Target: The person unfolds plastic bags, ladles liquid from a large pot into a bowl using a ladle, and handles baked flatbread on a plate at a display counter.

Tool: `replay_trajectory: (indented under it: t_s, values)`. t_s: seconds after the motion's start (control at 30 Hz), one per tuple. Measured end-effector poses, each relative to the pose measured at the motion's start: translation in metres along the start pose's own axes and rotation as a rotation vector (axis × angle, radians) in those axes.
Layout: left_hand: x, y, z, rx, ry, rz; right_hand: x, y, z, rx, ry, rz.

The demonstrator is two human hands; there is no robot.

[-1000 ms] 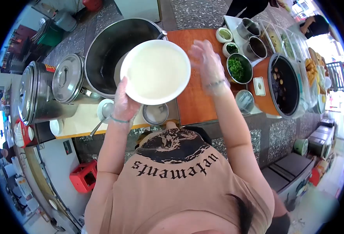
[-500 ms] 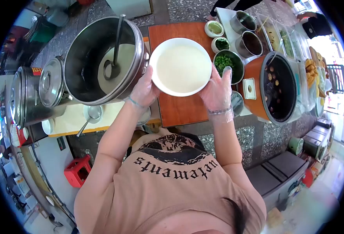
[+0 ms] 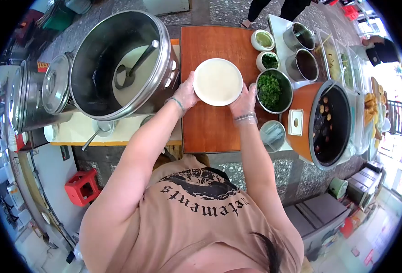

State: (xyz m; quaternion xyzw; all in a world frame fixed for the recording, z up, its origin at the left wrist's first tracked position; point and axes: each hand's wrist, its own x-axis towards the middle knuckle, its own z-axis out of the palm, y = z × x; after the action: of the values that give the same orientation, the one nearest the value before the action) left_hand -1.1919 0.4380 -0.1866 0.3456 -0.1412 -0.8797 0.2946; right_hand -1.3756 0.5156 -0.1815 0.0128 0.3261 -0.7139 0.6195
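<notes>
A white bowl [image 3: 218,82] full of a pale, creamy liquid is level over the reddish-brown wooden board [image 3: 210,132]. My left hand [image 3: 186,93], in a clear plastic glove, grips the bowl's left side. On the right side my gloved right hand [image 3: 244,104] grips it too. Whether the bowl's base touches the board is hidden. Left of my left hand stands a large steel pot [image 3: 87,68] holding the same pale liquid, with a ladle [image 3: 137,61] resting in it. Close to my right hand is a steel bowl of chopped greens [image 3: 270,90].
An orange pot [image 3: 302,109] with dark liquid stands at the right, near clear bins [image 3: 330,59] of food. Two small cups [image 3: 263,41] [image 3: 268,61] sit behind the greens. Lidded steel pots [image 3: 56,86] are at left. A person's legs [image 3: 274,9] show beyond the table.
Both hands have carried the bowl away from me and lower toward the board, so it looks smaller. The view has shifted slightly.
</notes>
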Motion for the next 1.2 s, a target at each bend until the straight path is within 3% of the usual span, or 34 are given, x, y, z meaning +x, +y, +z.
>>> replay_trajectory:
  t_s: [0.2,0.27,0.33,0.4,0.47,0.5,0.53,0.57,0.6,0.63,0.67,0.73,0.8,0.9,0.93,1.0,1.1,1.2]
  values:
    - [0.053,-0.035,-0.056,0.051,-0.038,0.082,0.029,0.016,-0.027,-0.098,-0.007,0.030]
    - [0.053,-0.038,-0.056,0.113,0.018,0.072,0.039,0.018,-0.038,-0.099,-0.056,0.076]
    - [0.040,-0.032,-0.048,0.404,0.102,0.118,0.042,0.019,-0.043,-0.089,0.024,0.104]
    - [0.005,-0.003,-0.014,0.681,0.214,0.043,0.044,0.018,-0.044,-0.103,0.024,0.099]
    - [-0.021,0.008,0.011,0.566,0.177,0.170,0.044,0.020,-0.043,-0.132,0.070,0.093]
    - [0.011,-0.021,-0.021,0.532,0.402,0.160,0.038,0.018,-0.035,-0.245,0.087,0.078]
    - [-0.026,-0.003,-0.003,0.583,0.389,0.112,0.029,0.014,-0.029,-0.358,0.105,0.059]
    - [-0.020,-0.014,-0.036,0.632,0.180,0.102,0.022,0.013,-0.026,-0.476,0.192,-0.006]
    - [-0.063,0.004,-0.018,0.708,-0.026,0.179,0.014,0.012,-0.025,-0.592,0.275,-0.077]
    - [-0.149,0.053,0.015,0.851,-0.098,-0.148,-0.006,0.021,-0.003,-0.692,0.262,-0.159]
    - [-0.177,0.066,0.013,0.770,-0.192,-0.235,-0.033,0.016,0.010,-0.788,0.277,-0.264]
    - [-0.206,0.087,0.001,0.693,-0.263,-0.208,-0.051,0.015,0.012,-0.796,0.255,-0.296]
    - [-0.237,0.129,0.004,0.671,-0.400,0.077,-0.065,0.027,0.028,-0.797,0.256,-0.290]
    - [-0.280,0.194,0.026,0.551,-0.415,0.270,-0.087,0.048,0.048,-0.817,0.277,-0.318]
    - [-0.275,0.212,0.020,0.366,-0.579,0.301,-0.091,0.055,0.049,-0.828,0.278,-0.342]
    - [-0.279,0.252,0.030,0.693,-0.499,0.408,-0.103,0.072,0.057,-0.935,0.251,-0.435]
    - [-0.279,0.278,0.042,0.748,-0.577,0.611,-0.122,0.099,0.065,-0.858,0.206,-0.440]
    - [-0.279,0.283,0.048,0.711,-0.709,0.609,-0.152,0.110,0.058,-0.926,0.262,-0.463]
